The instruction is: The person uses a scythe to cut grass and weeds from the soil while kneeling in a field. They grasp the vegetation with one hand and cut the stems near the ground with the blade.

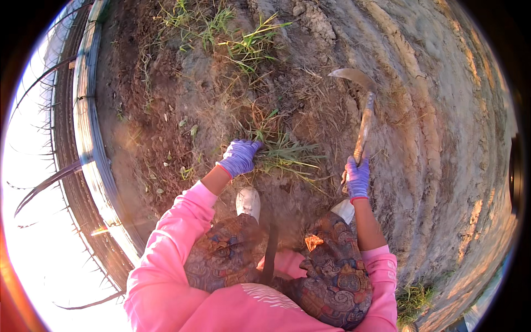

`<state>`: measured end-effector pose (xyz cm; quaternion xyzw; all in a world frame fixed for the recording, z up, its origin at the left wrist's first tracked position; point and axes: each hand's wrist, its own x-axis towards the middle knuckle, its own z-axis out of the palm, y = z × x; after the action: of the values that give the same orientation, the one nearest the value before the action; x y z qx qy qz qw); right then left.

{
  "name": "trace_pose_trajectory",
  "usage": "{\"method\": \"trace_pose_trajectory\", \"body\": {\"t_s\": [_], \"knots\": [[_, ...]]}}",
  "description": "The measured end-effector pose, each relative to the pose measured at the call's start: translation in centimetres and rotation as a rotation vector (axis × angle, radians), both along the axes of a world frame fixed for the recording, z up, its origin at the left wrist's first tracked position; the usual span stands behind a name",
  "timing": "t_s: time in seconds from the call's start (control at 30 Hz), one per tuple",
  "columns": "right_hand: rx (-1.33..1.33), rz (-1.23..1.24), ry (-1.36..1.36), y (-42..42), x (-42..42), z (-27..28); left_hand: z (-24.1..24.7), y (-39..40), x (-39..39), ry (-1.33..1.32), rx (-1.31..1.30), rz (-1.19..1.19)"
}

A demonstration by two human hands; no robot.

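My left hand (241, 157), in a purple knit work glove, is closed around the base of a grass tuft (286, 154) just ahead of my feet. The green blades fan out to the right of it; part of the stems is hidden under the fingers. In my right hand (357, 177), gloved alike, is a sickle (363, 124) gripped near the butt of its worn wooden handle. Its curved metal blade (352, 76) points left, beyond the tuft and apart from it.
Taller grass (249, 45) grows farther ahead on the dry soil. Along the left runs a long pale rail (89, 108) beside a dark ribbed strip. Rutted bare earth (448, 137) stretches to the right. My white shoes (248, 203) stand close behind the tuft.
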<state>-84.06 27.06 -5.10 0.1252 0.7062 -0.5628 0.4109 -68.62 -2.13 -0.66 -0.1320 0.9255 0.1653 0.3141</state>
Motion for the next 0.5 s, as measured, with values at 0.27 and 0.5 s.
{"method": "trace_pose_trajectory", "body": {"t_s": [0.27,0.5], "knots": [[-0.06,0.05,0.079,0.1,0.1,-2.2,-0.1,0.1,0.2,0.091,0.008,0.014],[-0.11,-0.011,0.081,2.5,6.0,-3.0,0.7,0.2,0.1,0.045,0.054,0.078]]}}
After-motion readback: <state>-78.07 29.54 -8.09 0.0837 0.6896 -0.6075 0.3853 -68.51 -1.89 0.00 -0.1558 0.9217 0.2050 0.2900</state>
